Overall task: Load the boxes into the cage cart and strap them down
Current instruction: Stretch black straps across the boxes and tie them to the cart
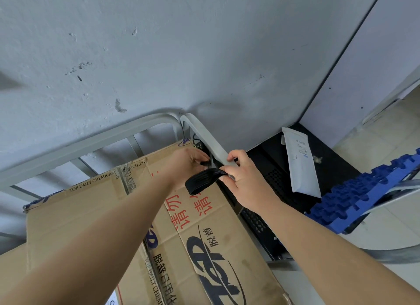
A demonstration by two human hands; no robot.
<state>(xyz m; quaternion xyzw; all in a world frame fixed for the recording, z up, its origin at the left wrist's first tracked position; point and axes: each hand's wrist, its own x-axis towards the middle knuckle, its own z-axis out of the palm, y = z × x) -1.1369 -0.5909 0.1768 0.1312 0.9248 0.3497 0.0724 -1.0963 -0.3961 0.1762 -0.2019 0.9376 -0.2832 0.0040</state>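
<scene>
Two hands hold a black strap (204, 179) at the cart's top corner.
The left hand (191, 163) pinches one end of the strap with curled fingers. The right hand (243, 179) pinches the folded strap just beside the grey cart rail (204, 136). Under them a cardboard box (91, 202) stands inside the rail. To the right, a white envelope (300, 163) lies near a blue pallet (363, 191).

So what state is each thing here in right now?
cardboard box: in the cart, top flaps shut.
black strap: slack loop, not yet pulled tight.
cart rail: right fingers hooked over it.
left hand: pinches the strap's end beside the rail.
right hand: grips the strap loop.
white envelope: lies on a black surface, untouched.
</scene>
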